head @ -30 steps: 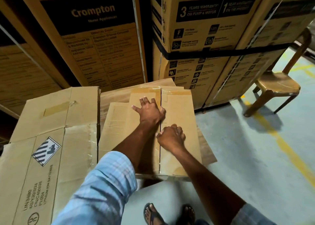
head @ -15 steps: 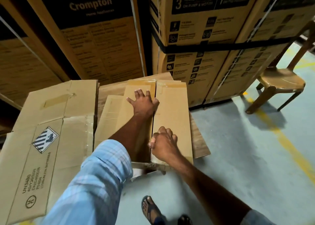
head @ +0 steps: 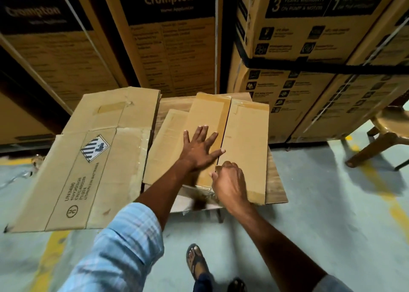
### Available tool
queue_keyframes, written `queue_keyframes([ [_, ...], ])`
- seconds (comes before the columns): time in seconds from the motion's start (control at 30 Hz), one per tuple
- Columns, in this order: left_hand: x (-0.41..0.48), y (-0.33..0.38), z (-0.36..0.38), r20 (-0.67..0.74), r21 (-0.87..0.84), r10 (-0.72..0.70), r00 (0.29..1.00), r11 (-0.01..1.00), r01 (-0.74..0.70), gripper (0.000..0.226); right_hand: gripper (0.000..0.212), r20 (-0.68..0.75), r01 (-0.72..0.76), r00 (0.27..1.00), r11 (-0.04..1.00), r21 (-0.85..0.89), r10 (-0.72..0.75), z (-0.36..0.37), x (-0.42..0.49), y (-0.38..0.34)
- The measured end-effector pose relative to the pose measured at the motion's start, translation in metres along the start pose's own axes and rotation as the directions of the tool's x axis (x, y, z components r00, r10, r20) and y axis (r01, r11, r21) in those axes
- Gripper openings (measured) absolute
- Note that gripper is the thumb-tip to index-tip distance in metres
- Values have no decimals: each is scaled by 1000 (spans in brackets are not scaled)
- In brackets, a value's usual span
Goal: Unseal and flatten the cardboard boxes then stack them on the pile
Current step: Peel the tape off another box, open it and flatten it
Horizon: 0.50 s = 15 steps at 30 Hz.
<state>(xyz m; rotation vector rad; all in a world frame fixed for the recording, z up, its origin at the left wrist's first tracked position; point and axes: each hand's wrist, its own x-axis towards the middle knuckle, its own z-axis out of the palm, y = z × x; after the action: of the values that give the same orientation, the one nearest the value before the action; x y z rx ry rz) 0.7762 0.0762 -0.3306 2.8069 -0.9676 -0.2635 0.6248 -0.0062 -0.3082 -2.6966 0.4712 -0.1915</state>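
Observation:
A plain brown cardboard box [head: 245, 136] lies in front of me with its two long top flaps meeting at a centre seam. My left hand [head: 200, 148] rests flat on the left flap with its fingers spread. My right hand [head: 230, 181] is curled at the near end of the seam, with its fingers on the edge of the right flap. A large flattened box [head: 88, 159] with a hazard label and black print lies to the left, on the pile. Brown tape remains on the far and near ends of the flaps.
Tall printed cartons [head: 172, 37] stand stacked close behind the pile. A brown plastic chair [head: 389, 132] is at the right. The grey floor [head: 332, 203] has yellow lines. My sandalled foot [head: 197, 263] is just below the box.
My left hand has spread flat on the left flap. My right hand has stayed at the near end of the seam. The view has shifted to the left.

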Motion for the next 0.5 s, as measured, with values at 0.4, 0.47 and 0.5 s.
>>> queue_keyframes([
  [0.4,-2,-8,10,-19,-80,-48,999,996,47,79,11,16,-142,990,988,56,141,4,8,-8],
  [0.47,-1,-8,10,-22,-85,-44,999,995,42,79,6,43,-185,982,982,43,183,7,8,-13],
  [0.5,-1,-9,11,-21,-96,-38,999,995,35,78,7,46,-205,978,978,50,203,9,6,-14],
])
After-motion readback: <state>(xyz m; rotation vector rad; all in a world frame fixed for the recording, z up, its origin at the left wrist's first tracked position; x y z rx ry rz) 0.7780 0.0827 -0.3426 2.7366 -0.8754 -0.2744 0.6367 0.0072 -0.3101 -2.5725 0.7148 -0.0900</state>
